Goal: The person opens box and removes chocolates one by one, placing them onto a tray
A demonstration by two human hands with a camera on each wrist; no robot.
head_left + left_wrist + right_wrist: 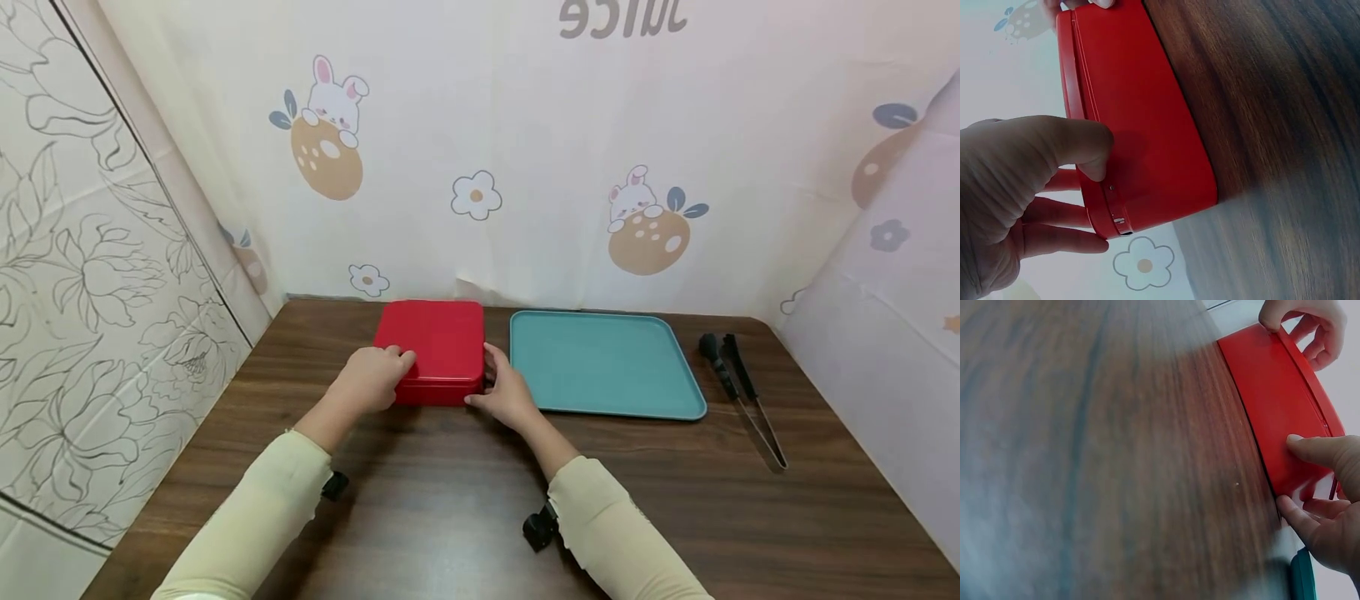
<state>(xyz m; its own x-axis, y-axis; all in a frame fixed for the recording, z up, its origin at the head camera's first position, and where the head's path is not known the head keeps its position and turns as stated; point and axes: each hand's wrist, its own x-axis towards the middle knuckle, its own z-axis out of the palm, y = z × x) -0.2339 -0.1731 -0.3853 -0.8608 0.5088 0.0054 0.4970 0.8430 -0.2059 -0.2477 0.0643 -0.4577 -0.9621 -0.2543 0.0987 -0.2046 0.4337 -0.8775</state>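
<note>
A red lidded box (438, 337) stands on the brown wooden table near its back edge. At the box's left front corner, my left hand (367, 379) grips the lid. The left wrist view shows the left thumb (1088, 144) pressed on the red side wall, with other fingers reaching around the lid's edge. My right hand (506, 392) holds the opposite front corner. In the right wrist view its thumb (1316, 449) lies on the front wall, while its fingers lie along the right side, partly hidden. What the box contains cannot be seen.
Just right of the box lies a flat teal tray (592, 358). Farther right is a pair of tongs (738, 367) with black ends and metal arms. A patterned curtain (525, 150) hangs behind the table, and more printed cloth covers both sides.
</note>
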